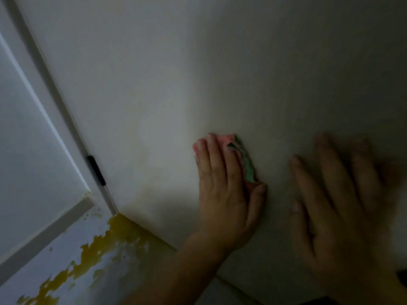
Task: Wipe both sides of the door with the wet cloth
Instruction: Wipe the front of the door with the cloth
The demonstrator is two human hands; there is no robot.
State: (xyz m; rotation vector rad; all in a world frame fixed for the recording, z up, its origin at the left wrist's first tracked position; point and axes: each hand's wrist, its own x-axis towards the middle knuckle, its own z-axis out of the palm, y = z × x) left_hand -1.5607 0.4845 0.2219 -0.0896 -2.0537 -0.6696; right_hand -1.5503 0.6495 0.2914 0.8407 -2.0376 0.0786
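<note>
Head view, dim light. The left hand point(222, 192) presses a folded pink-and-green cloth point(241, 158) flat against the lower part of the white door point(176, 84); its fingers point(214, 155) lie extended over the cloth, with the thumb closing against the cloth's lower edge. The right hand point(343, 208), just beside it, rests open on the door, fingers spread, holding nothing. The door surface appears plain and pale. A dark hinge point(95, 170) sits at the door's left edge beside the white frame point(33, 128). Below, a white surface point(66, 260) shows yellow patches of peeled paint.
</note>
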